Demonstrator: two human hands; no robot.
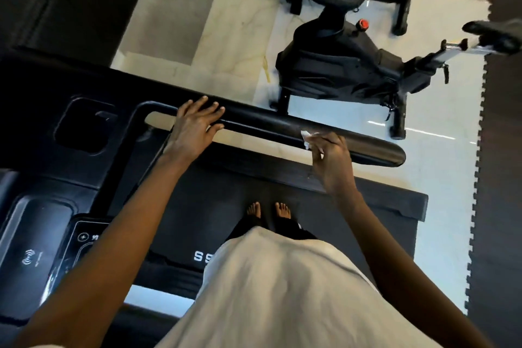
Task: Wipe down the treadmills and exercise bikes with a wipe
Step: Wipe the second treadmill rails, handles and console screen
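Wipe: small, white, crumpled; pinched in my right hand and pressed on the treadmill rail, near its free end. Risk: so little cloth shows that I judge bare fingers could smear the rail, or the wad could slip out on a stroke. Left hand: fingers spread flat, resting on the same rail, well apart from the wipe, towards the console. Bike: beyond the rail, untouched.

Clear gap beneath handrail (bike beyond)
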